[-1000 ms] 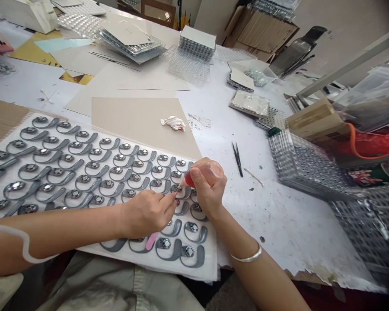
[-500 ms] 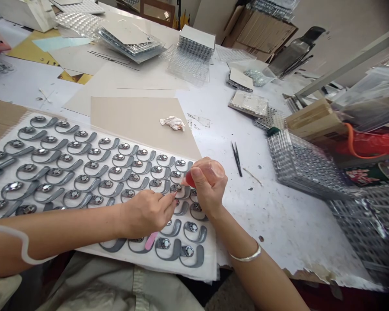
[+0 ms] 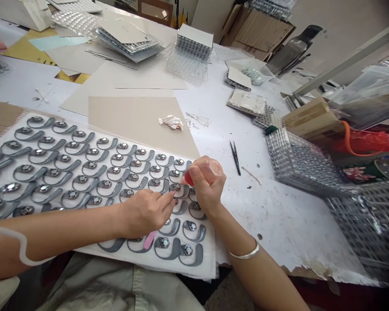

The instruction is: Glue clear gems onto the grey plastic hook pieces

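A white sheet [image 3: 210, 263] in front of me carries several rows of grey curved hook pieces [image 3: 84, 181], each with a round shiny stone. My right hand [image 3: 205, 183] is closed round a small red-tipped squeeze bottle [image 3: 189, 178], its tip down at one grey piece near the sheet's right edge. My left hand [image 3: 147, 214] is pinched, fingertips on the same grey piece [image 3: 176, 188]. A pink stick [image 3: 150, 239] shows under the left hand; whether the hand holds it is hidden.
Black tweezers [image 3: 235, 157] lie on the white table [image 3: 272, 216] right of my hands. A crumpled tissue [image 3: 171, 122] sits on a beige card. Stacked clear blister trays [image 3: 294, 164] stand at the right, more trays and card sheets [image 3: 129, 39] at the back.
Both hands stay on the same grey piece. Only the view has shifted slightly.
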Available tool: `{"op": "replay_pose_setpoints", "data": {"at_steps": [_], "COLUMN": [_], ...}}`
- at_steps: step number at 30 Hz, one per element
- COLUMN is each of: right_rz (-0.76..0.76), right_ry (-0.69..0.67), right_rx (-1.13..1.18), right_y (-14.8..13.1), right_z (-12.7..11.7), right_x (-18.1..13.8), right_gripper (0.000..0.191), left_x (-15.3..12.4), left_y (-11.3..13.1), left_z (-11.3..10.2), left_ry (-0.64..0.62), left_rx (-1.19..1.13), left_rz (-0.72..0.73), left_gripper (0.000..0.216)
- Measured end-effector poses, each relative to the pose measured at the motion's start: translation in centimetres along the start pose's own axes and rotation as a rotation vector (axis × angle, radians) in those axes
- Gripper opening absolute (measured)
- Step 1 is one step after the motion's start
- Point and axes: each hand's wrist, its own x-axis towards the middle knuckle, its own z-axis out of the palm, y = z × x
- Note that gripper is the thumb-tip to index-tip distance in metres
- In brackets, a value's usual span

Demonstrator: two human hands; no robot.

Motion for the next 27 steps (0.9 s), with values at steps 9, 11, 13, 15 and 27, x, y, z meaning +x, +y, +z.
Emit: {"op": "replay_pose_setpoints", "data": {"at_steps": [9,11,13,15,27], "right_rz": [0.0,-0.003,-0.01,-0.028,-0.141], "right_ry": [0.008,0.008,0.011,0.016,0.004], "right_rx": [0.008,0.025,0.035,0.028,-0.054], "right_y": [0.16,0.17,0.16,0.11,-0.02], "right_z": [0.02,0.05,0.06,0.04,-0.21], "right_x": [-0.11,-0.12,-0.13,-0.11,-0.03], "right_gripper": [0.031,0.028,0.026,0.026,0.025], "left_x": [0.36,0.38,0.39,0.38,0.44], "left_y": [-0.32,-0.35,-0.37,-0.4,-0.77], "left_z": [-0.43,-0.43,-0.41,-0.4,-0.52], "left_ry": [0.008,0.01,0.008,0.001,0.011], "left_rx": [-0.031,-0.035,-0.043,-0.046,-0.103], "left_rz": [-0.002,-0.003,-0.003,0.0,0.0], "left_gripper": [0.019,0.018,0.017,0.017,0.02]}}
